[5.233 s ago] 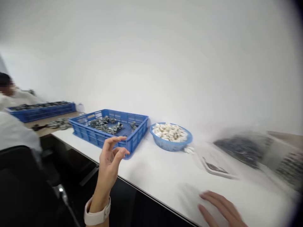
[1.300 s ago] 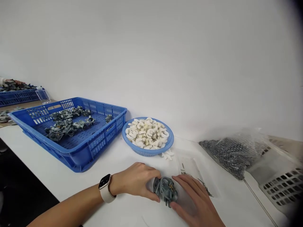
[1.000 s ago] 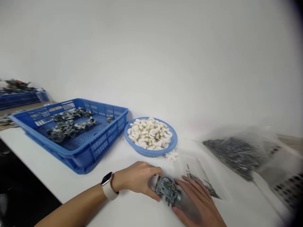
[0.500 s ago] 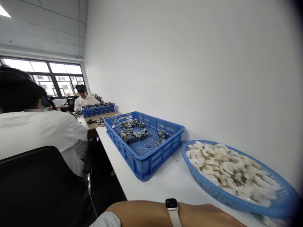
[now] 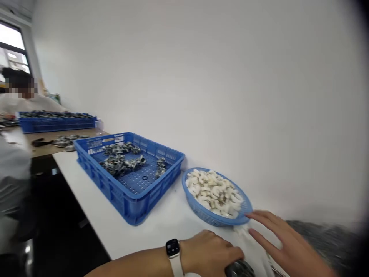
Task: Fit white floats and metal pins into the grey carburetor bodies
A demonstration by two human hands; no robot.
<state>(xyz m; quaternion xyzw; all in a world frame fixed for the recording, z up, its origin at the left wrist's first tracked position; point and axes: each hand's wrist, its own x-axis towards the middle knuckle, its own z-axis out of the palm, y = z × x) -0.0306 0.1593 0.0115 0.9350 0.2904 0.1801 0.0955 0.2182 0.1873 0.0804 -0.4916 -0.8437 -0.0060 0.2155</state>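
My left hand [image 5: 209, 252], with a watch on the wrist, is closed around a dark, shiny part [image 5: 239, 268] at the bottom edge of the view; much of that part is cut off, and its kind does not show. To its right, my right hand [image 5: 284, 240] has its fingers apart. A fingertip of it is at the near rim of an oval blue basket [image 5: 198, 209]; whether it touches I cannot tell. Curved white pieces [image 5: 215, 190] fill this basket. Below my right hand lies a whitish cloth-like or plastic thing [image 5: 253, 246], partly hidden.
A blue crate [image 5: 138, 200] with metal parts [image 5: 123, 161] stands left on the white table [image 5: 164, 227], by the wall. Farther back is another full blue crate [image 5: 57, 125], with a person [image 5: 37, 102] behind it. A grey heap [image 5: 334, 242] lies at right.
The view has swung right and both hands now show. Earlier only my left forearm with the watch was visible; the near co-worker has mostly left the picture at left.
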